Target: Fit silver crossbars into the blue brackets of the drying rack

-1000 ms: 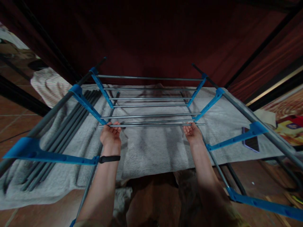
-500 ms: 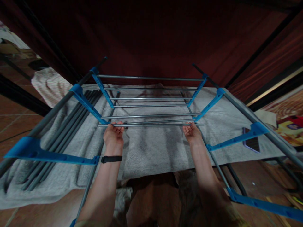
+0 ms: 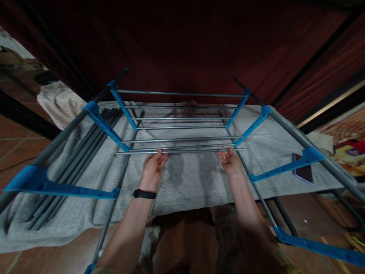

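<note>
A thin grey metal rod [image 3: 194,151] lies crosswise in front of me, close to the blue brackets. My left hand [image 3: 154,163], with a black band at the wrist, grips it left of its middle, fingers curled round it. Nearer its right end, my right hand [image 3: 229,159] pinches the same rod. Just beyond are similar rods joined between a left blue bracket [image 3: 107,127] and a right blue bracket [image 3: 252,126] of a rack. Grey side poles [image 3: 293,133] carry these brackets. The rod's two ends reach past the lower bracket tips.
Several thicker grey tubes [image 3: 76,167] rest on a grey blanket [image 3: 194,182] at the left. A phone [image 3: 302,169] lies at the right under a blue bracket. Behind the rack hangs a dark red curtain [image 3: 176,49]. More brackets [image 3: 322,247] stick out at the near right.
My left hand has slid right along the rod, from near its left end towards the middle. The rod has shifted slightly left and tilted a little. My right hand has barely moved.
</note>
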### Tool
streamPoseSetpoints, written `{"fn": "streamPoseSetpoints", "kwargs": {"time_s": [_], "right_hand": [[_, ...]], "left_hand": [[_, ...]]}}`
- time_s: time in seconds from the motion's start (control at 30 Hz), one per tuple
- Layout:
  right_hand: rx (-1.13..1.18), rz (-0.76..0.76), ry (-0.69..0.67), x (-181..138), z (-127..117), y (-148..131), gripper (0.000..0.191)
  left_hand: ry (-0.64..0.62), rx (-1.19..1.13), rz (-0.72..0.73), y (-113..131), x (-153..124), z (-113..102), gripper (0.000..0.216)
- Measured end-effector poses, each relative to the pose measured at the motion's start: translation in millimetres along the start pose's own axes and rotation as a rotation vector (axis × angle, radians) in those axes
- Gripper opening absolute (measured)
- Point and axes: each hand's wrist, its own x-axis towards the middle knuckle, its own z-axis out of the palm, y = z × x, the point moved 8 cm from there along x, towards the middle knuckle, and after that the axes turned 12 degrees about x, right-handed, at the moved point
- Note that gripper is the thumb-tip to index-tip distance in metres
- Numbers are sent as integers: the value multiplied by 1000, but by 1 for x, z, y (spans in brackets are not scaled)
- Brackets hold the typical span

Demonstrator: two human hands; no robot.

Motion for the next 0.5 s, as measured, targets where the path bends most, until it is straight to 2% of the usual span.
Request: {"fn": "streamPoseSetpoints", "kwargs": {"time_s": [0.2,0.5], "right_hand": [[-3,26,-20,1,2,5,27],[-15,86,-30,0,4,8,25]], "left_hand": [[-72,-7,-60,-10,-4,11,15],[-34,-39,-86,-8,1,5,19]]}}
